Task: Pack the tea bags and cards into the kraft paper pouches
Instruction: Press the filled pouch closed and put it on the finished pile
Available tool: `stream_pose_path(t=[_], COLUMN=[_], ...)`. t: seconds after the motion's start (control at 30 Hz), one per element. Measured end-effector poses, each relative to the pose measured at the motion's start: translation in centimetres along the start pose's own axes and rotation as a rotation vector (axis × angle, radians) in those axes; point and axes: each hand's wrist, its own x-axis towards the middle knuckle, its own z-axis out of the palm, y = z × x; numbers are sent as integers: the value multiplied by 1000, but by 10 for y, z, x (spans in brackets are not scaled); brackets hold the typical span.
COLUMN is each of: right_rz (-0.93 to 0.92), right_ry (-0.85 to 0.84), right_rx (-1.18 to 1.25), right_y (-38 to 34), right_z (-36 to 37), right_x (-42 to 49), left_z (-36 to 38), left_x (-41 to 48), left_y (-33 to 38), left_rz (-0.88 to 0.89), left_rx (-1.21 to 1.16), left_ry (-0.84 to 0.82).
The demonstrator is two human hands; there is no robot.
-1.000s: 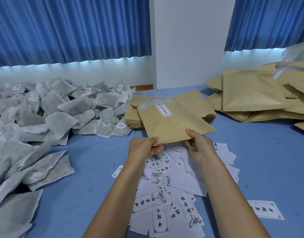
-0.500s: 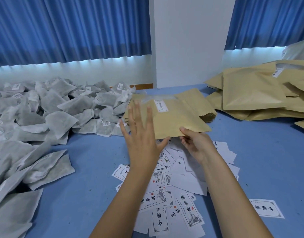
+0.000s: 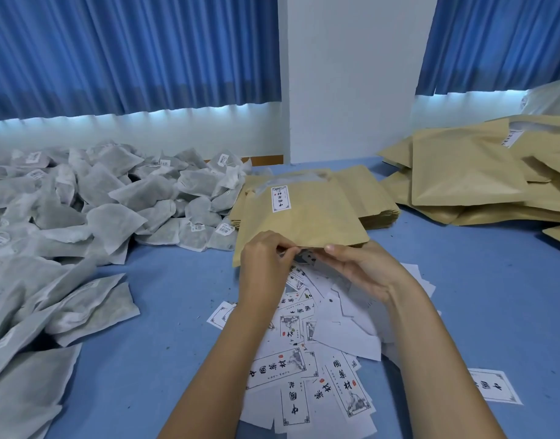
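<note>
Kraft pouch (image 3: 304,224): near edge pinched by fingers of left hand (image 3: 266,264) and right hand (image 3: 364,270).
Technique: rub the layers apart evenly to open it.

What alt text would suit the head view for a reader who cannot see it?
The left hand and right hand pinch the near edge of a labelled kraft paper pouch above printed cards scattered on a blue table. Heaped tea bags lie at left, a flat pouch stack sits behind, and a pouch pile lies at right.
</note>
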Motion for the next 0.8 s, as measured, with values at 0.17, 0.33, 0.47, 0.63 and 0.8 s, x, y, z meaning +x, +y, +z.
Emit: stream_pose_path(t=[0.17,0.33,0.47,0.63,0.8], right_rz=[-20,-26,-28,-22,-20], right_ry=[-12,-26,-27,-22,-8], right_rx=[-24,-29,-22,-35,-52], right_y=[-3,-4,-5,-6,-8], right_z=[-1,-3,-3,-3,-4], right_x=[-1,-3,-4,-4,-5], left_z=[-5,-6,-6,-5,-5], left_x=[5,6,7,6,6], left_y=[-5,-6,-7,-9,-11], left_rz=[-218,-301,-311,-296,-291], left_rx=[-207,-287,-286,-291,-316], left_ry=[-56,-100,-97,-99,-101])
